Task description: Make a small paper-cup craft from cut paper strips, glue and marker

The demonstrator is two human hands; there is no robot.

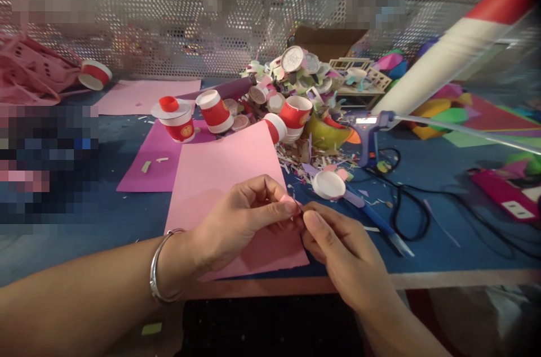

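My left hand (232, 224) pinches a small pink paper scrap (286, 199), my right hand (349, 250) a thin dark sliver (298, 206) (indistinct); slipping could tear the scrap.

No word, brand or number can be read with certainty. The red-and-white cup with the red top (175, 125) carries a round golden emblem (186, 131) on its red band, its detail too small to make out. The tilted cup (215, 112) beside it bears a short row of tiny dark marks (207, 111), illegible. On the cup at the foot of the heap (295, 120), part of a golden print (303, 116) shows at the right side, also unreadable. The glue gun (372, 140) has a bright white label (366, 120), its surface washed out.
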